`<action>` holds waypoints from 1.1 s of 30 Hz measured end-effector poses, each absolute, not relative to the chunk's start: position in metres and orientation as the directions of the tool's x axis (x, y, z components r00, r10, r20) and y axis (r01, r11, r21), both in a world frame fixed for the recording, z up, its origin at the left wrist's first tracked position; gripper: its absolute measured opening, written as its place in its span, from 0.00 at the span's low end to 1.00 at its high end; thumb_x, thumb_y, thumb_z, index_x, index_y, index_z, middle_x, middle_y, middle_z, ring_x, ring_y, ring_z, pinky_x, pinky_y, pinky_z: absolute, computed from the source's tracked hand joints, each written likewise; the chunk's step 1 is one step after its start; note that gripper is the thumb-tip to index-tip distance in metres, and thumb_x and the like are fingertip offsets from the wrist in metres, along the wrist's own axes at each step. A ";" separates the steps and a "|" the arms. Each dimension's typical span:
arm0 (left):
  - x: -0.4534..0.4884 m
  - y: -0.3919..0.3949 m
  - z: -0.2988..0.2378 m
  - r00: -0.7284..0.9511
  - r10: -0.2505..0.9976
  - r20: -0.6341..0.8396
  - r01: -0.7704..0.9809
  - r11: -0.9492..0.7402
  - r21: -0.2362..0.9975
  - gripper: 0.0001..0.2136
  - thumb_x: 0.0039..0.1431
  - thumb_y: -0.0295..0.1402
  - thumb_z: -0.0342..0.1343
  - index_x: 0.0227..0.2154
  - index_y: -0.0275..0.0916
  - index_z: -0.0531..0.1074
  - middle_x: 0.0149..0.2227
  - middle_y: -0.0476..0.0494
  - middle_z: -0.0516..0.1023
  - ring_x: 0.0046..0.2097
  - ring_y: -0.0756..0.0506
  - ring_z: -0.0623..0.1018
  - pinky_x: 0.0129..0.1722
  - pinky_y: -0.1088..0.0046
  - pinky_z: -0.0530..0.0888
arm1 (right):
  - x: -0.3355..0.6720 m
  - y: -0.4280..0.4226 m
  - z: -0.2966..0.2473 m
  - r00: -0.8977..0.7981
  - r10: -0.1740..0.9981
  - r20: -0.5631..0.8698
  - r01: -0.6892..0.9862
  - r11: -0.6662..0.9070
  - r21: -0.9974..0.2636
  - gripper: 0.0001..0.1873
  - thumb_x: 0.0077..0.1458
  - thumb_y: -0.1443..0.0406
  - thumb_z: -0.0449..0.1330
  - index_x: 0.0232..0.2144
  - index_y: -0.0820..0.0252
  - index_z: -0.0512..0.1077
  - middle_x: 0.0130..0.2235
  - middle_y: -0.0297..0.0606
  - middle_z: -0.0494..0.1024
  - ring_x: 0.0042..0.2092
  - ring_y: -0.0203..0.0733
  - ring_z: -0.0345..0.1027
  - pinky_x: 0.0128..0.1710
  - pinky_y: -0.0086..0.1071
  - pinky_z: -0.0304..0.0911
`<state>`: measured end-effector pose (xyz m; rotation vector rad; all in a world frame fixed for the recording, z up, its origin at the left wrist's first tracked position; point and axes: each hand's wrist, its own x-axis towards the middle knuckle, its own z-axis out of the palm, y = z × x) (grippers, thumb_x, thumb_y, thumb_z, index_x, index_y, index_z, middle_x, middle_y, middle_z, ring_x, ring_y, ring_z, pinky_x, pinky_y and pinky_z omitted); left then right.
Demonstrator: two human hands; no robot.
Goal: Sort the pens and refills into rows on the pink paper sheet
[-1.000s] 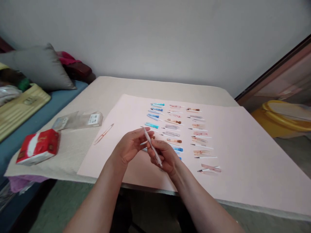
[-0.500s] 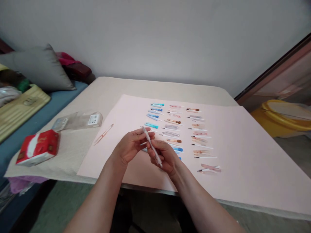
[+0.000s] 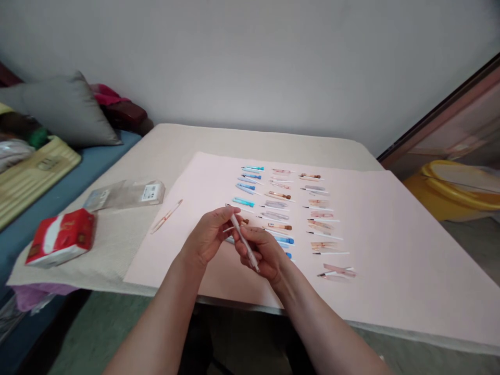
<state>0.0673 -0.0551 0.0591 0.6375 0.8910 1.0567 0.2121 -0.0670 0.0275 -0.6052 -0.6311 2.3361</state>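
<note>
Between my hands, over the pink sheet, is a slim whitish pen [image 3: 245, 241], tilted with its upper end toward the left. My left hand [image 3: 211, 232] pinches that upper end between thumb and fingers. Around the pen's lower half my right hand [image 3: 261, 250] is closed, thumb on top. Beyond and beside them lie rows of pen parts: blue barrels [image 3: 246, 186], a turquoise barrel [image 3: 242, 202], brown-ended barrels [image 3: 279, 195], clear barrels [image 3: 274, 215] and thin white refills [image 3: 330, 253] with dark tips. My hands hide some parts beneath them.
A pink sheet [image 3: 390, 250] covers much of the cream table top [image 3: 250, 133]. At left lie an orange-tinted clear pen [image 3: 166, 216], a clear plastic packet [image 3: 125, 194] and a red tissue pack [image 3: 61, 237]. A yellow tub [image 3: 445, 190] stands beyond the right side.
The pen has dropped slightly in my hands, and my left fingers have closed in more around its upper end. The laid-out parts have not moved.
</note>
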 end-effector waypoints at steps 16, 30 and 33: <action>0.067 -0.055 0.060 0.243 0.920 -0.308 -0.494 0.391 0.776 0.09 0.48 0.28 0.60 0.34 0.33 0.74 0.31 0.43 0.76 0.31 0.49 0.74 0.36 0.71 0.69 | 0.212 -0.068 0.028 -0.688 0.685 -0.241 -0.470 -0.673 -0.572 0.12 0.57 0.60 0.53 0.30 0.64 0.67 0.18 0.31 0.71 0.12 0.21 0.36 0.10 0.18 0.40; 0.065 -0.054 0.057 0.265 0.931 -0.250 -0.504 0.355 0.788 0.07 0.47 0.28 0.60 0.31 0.33 0.72 0.30 0.43 0.76 0.30 0.49 0.73 0.36 0.71 0.68 | 0.214 -0.065 0.028 -0.693 0.685 -0.225 -0.471 -0.665 -0.579 0.11 0.57 0.60 0.53 0.31 0.64 0.66 0.18 0.31 0.71 0.12 0.22 0.35 0.10 0.18 0.39; 0.067 -0.054 0.058 0.251 0.934 -0.254 -0.494 0.349 0.796 0.06 0.47 0.28 0.61 0.28 0.33 0.72 0.27 0.45 0.74 0.29 0.50 0.72 0.34 0.73 0.67 | 0.213 -0.066 0.030 -0.689 0.686 -0.233 -0.461 -0.663 -0.590 0.12 0.56 0.59 0.54 0.30 0.64 0.66 0.18 0.31 0.71 0.12 0.22 0.35 0.10 0.18 0.39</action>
